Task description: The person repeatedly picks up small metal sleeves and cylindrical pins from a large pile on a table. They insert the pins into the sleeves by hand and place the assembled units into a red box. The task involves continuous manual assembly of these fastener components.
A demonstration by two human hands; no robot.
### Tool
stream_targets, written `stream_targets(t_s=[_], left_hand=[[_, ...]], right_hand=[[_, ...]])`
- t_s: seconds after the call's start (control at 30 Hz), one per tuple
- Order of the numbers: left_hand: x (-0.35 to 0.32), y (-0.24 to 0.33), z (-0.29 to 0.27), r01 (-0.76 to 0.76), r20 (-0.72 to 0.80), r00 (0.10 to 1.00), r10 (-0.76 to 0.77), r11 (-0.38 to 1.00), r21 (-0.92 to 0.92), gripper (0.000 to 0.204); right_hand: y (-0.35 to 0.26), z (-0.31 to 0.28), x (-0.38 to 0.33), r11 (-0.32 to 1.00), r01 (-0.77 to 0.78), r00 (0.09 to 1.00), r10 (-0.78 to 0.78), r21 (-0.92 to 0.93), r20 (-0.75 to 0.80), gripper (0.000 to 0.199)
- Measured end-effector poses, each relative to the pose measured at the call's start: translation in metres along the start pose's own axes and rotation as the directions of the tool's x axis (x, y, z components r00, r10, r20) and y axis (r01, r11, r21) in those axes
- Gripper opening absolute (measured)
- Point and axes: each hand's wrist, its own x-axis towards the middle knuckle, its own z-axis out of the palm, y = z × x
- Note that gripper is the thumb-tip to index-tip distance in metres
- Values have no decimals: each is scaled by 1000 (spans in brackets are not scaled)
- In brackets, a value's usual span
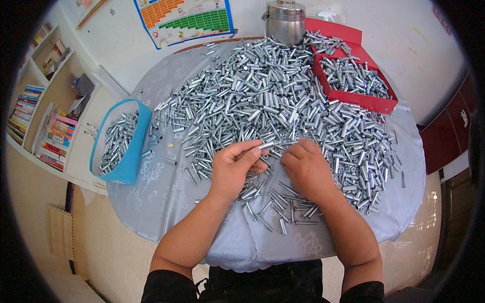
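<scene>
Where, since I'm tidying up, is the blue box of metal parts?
In the head view, the blue box stands at the left edge of the table, left of the metal pile.

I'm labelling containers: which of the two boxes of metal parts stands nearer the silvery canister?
The red box, at the back right, beside the silvery canister; the blue box stands well apart, at the far left.

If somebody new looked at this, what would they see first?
Probably the huge heap of shiny metal pieces spread over the table. Next, the bright red box at the back right and the blue bin at the left, both holding more pieces. In front, the left hand pinches a metal tube.
</scene>
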Motion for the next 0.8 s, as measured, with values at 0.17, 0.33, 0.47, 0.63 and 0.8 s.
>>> stream_targets(t_s=[0.17, 0.33, 0.47, 0.63, 0.8], left_hand=[[-1, 1, 1, 3, 2, 1000, -3, 1000, 9, 24], [-2, -1, 2, -26, 69, 997, 22, 998, 54, 23], [-6, 2, 5, -17, 119, 993, 4, 995, 102, 23], [-4, -1, 3, -21, 141, 990, 6, 995, 101, 23], [-6, 0, 5, -6, 145, 989, -8, 995, 97, 22]], right_hand=[[-6, -2, 0, 970, -104, 982, 135, 220, -133, 20], [-2, -3, -2, 771, -290, 886, 441, 567, -146, 18], [-2, -3, -5, 346, -431, 767, 626, 834, 137, 15], [-4, -1, -4, 272, -312, 822, 557, 910, 115, 14], [-5, 0, -5, 335, -313, 833, 546, 889, 87, 19]])
